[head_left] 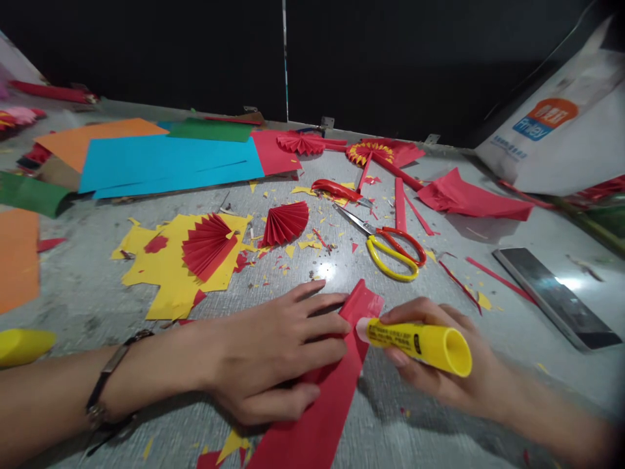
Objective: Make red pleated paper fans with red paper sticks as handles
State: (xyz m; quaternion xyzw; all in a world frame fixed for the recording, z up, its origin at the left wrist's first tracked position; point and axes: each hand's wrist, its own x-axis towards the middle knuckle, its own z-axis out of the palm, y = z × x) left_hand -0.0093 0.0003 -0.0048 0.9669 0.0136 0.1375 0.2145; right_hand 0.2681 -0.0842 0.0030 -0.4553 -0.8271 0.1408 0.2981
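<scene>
My left hand (280,348) lies with fingers spread across a strip of red paper (327,410), pressing it to the table. In my right hand (449,365) is a yellow glue stick (417,342), gripped between thumb and fingers. Its white tip touches the strip near the upper end, close to a folded edge. Beyond my hands are scissors (375,238) with one red and one yellow handle. Two pleated red paper fans lie to the left of them: one fan (287,223) on the table, the other fan (208,244) on yellow paper (161,286).
Blue paper (170,166), orange paper (22,260) and green paper (215,129) lie at the left and back. A red-handled cutter (336,189) sits behind the scissors. A phone (551,293) and a white plastic bag (561,130) are at the right. Paper scraps are scattered about.
</scene>
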